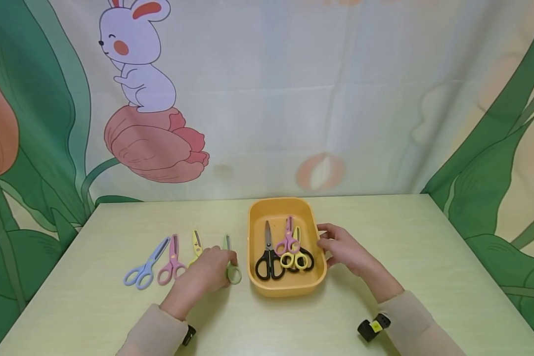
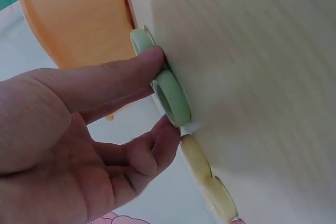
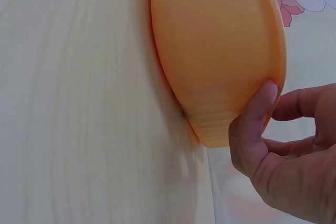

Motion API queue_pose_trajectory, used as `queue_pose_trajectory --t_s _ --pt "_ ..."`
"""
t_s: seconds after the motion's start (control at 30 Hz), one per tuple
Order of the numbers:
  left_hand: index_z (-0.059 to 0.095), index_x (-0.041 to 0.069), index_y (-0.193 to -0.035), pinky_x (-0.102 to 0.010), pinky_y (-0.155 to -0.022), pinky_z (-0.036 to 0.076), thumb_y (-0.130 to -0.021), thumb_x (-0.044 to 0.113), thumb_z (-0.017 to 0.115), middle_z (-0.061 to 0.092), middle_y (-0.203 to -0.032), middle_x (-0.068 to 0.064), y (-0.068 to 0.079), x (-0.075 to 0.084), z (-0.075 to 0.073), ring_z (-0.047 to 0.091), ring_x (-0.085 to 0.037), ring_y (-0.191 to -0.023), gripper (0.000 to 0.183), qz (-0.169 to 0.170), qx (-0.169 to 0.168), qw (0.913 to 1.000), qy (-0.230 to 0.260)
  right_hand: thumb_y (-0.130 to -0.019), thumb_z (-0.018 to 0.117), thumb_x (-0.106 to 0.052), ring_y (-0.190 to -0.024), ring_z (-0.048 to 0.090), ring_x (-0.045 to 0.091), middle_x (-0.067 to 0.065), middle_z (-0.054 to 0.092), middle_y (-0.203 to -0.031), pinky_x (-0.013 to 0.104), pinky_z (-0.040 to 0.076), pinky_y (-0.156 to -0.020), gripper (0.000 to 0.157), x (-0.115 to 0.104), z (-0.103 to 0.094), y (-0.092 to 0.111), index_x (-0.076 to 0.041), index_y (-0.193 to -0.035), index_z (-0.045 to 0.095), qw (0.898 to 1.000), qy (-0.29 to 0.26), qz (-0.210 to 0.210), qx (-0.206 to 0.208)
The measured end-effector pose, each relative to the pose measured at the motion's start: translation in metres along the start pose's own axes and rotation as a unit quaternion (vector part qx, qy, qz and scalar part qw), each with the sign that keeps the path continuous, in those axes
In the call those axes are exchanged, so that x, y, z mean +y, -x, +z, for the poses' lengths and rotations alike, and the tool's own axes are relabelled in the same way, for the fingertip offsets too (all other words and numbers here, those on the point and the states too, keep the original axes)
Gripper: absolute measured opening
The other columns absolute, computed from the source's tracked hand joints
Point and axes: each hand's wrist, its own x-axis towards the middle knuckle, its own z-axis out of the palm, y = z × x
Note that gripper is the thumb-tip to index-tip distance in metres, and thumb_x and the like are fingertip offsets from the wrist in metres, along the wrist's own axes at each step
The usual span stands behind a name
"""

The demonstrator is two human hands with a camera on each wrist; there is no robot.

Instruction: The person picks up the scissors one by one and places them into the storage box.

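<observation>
My left hand (image 1: 213, 267) is over a pair of green scissors (image 1: 234, 275), flat on the table left of the tray. The left wrist view shows its thumb and fingers pinching the green handle loops (image 2: 173, 98). With the thumb on its outer wall, my right hand (image 1: 344, 249) grips the right rim of an orange tray (image 1: 287, 289). Inside the tray lie black-handled scissors (image 1: 270, 264), pink scissors (image 1: 288, 242) and yellow scissors (image 1: 294, 259). Another black handle (image 1: 309, 258) shows partly under the yellow pair.
Left of my left hand, blue scissors (image 1: 147, 267), pink scissors (image 1: 172, 262) and yellow scissors (image 1: 197, 242) lie in a row, the yellow pair partly hidden by the hand. A printed curtain (image 1: 258, 123) hangs behind the pale wooden table (image 1: 382, 217).
</observation>
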Motion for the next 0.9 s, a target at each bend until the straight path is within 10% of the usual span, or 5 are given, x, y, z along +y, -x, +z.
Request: queue_pose_trajectory --t_s 0.37,0.9 --pt "0.066 0.013 -0.103 -0.039 -0.072 0.048 -0.07 -0.005 0.071 0.064 -0.095 -0.01 -0.004 -0.004 0.0 0.054 -0.023 -0.085 0.038 0.01 -0.026 0.9996 0.004 -0.096 0.047 -0.01 -0.088 0.06 0.023 0.021 0.048 -0.114 0.033 0.059 -0.059 0.054 -0.001 0.0 0.001 0.004 -0.147 0.033 1.0 0.003 -0.001 -0.004" --pt "0.062 0.011 -0.113 -0.041 -0.078 0.049 -0.071 -0.001 0.075 0.056 -0.1 -0.015 -0.005 0.0 -0.009 0.052 -0.028 -0.093 0.045 -0.024 0.067 0.9968 0.035 -0.096 0.047 -0.01 -0.089 0.06 0.023 0.02 0.047 -0.115 0.034 0.059 -0.06 0.055 -0.001 0.0 0.001 0.003 -0.148 0.033 1.0 0.002 0.004 0.0"
